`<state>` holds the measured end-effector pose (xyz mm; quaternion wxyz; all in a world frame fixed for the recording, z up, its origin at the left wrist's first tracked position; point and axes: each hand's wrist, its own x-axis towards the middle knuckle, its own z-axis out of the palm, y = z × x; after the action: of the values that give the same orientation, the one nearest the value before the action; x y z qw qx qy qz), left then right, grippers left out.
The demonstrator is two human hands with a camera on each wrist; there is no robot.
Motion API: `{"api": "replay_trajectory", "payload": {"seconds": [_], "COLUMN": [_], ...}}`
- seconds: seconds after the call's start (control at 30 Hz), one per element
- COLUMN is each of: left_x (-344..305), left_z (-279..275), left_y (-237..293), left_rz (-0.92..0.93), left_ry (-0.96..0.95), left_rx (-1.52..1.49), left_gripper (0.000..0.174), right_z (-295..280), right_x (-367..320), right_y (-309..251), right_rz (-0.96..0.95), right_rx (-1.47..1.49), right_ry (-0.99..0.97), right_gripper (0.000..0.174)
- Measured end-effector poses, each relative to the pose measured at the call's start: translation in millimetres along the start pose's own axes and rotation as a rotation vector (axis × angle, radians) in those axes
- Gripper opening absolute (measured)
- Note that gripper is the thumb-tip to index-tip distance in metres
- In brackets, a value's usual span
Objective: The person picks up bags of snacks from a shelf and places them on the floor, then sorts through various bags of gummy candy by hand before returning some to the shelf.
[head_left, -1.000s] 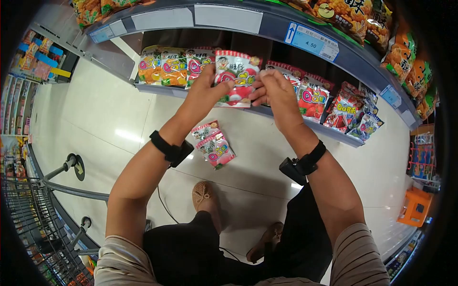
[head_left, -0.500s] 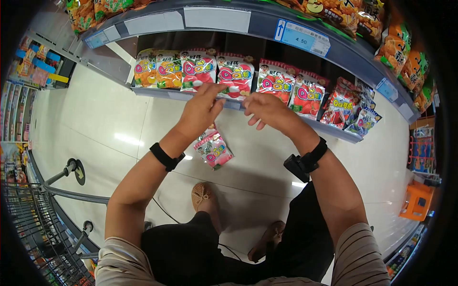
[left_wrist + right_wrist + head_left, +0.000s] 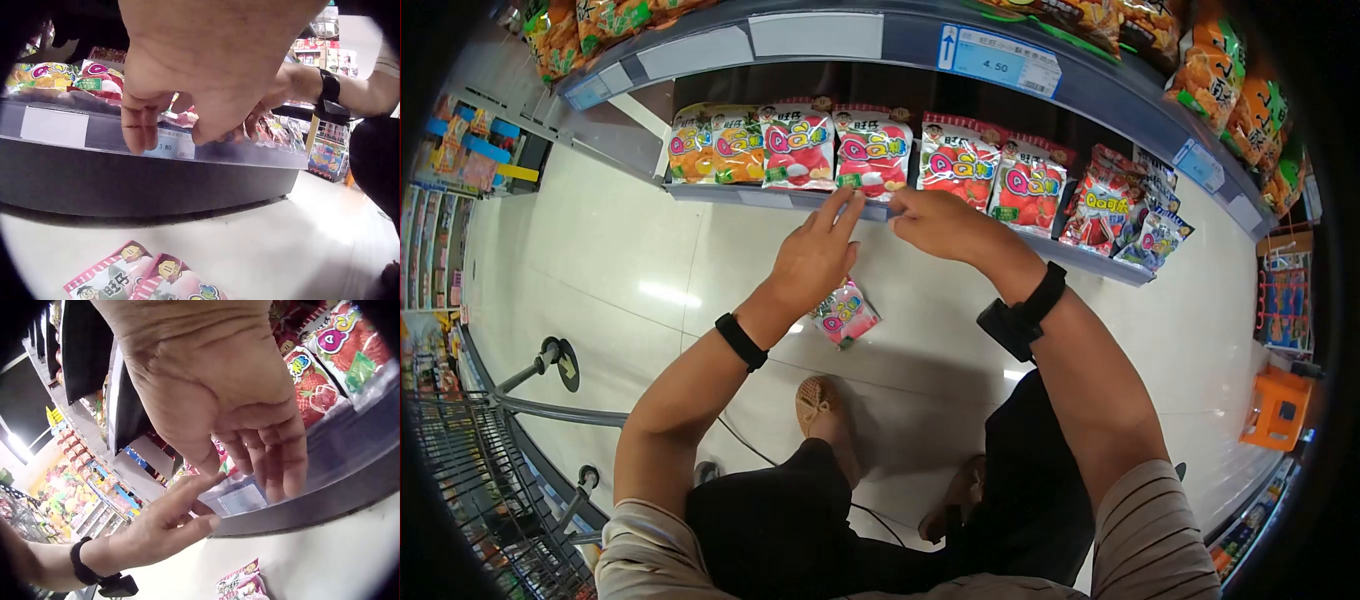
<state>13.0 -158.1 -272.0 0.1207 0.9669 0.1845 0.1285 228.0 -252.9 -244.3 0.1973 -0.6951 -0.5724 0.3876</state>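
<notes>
My left hand [image 3: 812, 258] reaches toward the front lip of the low shelf, fingertips at the lower edge of a pink-and-white gummy candy bag [image 3: 874, 150]. In the left wrist view its fingers overlap a blue price tag [image 3: 167, 147] on that lip. My right hand [image 3: 948, 222] is close beside it, fingers loosely bent and nothing in them, as the right wrist view shows. A matching bag [image 3: 798, 145] stands to the left, and a strawberry gummy bag [image 3: 956, 165] to the right. Two pink gummy bags [image 3: 181, 281] lie overlapping on the floor, partly hidden by my left hand in the head view.
Orange-yellow gummy bags [image 3: 738, 147] fill the shelf's left end; red and blue bags [image 3: 1155, 238] lean at its right. An upper shelf edge [image 3: 815, 37] overhangs them. A wire cart [image 3: 475, 480] is at lower left, an orange stool [image 3: 1276, 410] at right.
The pink gummy bag held between both hands was set upright in the shelf row and let go. Both hands then came down to the shelf's front lip.
</notes>
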Motion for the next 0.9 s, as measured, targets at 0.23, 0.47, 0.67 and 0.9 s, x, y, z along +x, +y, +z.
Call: {"api": "replay_trajectory", "payload": {"seconds": [0.23, 0.47, 0.67, 0.9], "left_x": [-2.4, -3.2, -24.4, -19.9], "left_z": [-14.7, -57.4, -123.0, -170.4], "left_y": [7.7, 14.7, 32.5, 44.5], "left_rz": [-0.054, -0.036, -0.221, -0.207], "left_ry": [-0.263, -0.367, -0.545, -0.653], "left_rx": [0.120, 0.116, 0.066, 0.057], "left_gripper": [0.073, 0.067, 0.062, 0.062], "right_z": [-6.8, -0.2, 1.9, 1.7], "right_x": [-3.3, -7.6, -16.8, -14.1], "right_y": [-0.5, 6.4, 3.0, 9.7], "right_rz": [-0.023, -0.134, -0.100, -0.107], "right_rx": [-0.145, -0.262, -0.279, -0.247], "right_ry": [0.012, 0.066, 0.076, 0.115], "right_gripper": [0.050, 0.035, 0.032, 0.033]}}
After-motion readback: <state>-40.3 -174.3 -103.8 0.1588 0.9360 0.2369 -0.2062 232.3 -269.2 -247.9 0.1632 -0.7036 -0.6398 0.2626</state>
